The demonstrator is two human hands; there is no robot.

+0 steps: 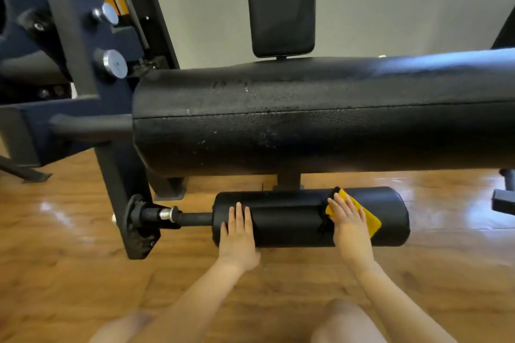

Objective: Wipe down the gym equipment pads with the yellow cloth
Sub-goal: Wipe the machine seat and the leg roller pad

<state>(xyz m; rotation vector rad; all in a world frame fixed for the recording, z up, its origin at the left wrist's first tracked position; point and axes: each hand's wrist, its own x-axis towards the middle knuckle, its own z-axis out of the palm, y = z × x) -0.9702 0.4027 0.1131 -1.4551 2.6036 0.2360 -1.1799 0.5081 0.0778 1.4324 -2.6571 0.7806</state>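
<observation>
Fingers (341, 207) of the right hand (349, 224) lie straight, pressing the yellow cloth (367, 218) flat onto the lower roller pad (292, 217), right of its middle. The left hand (238, 234) rests flat, released, near the pad's left end. The large upper pad (320, 117) lies above it.

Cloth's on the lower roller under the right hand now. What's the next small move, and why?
Probably slide the right hand and yellow cloth toward the roller's right end: the cloth sits right of middle, and the left hand steadies the other end.

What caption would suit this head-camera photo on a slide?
Right hand presses the yellow cloth on the lower roller pad while left hand steadies it.
</observation>
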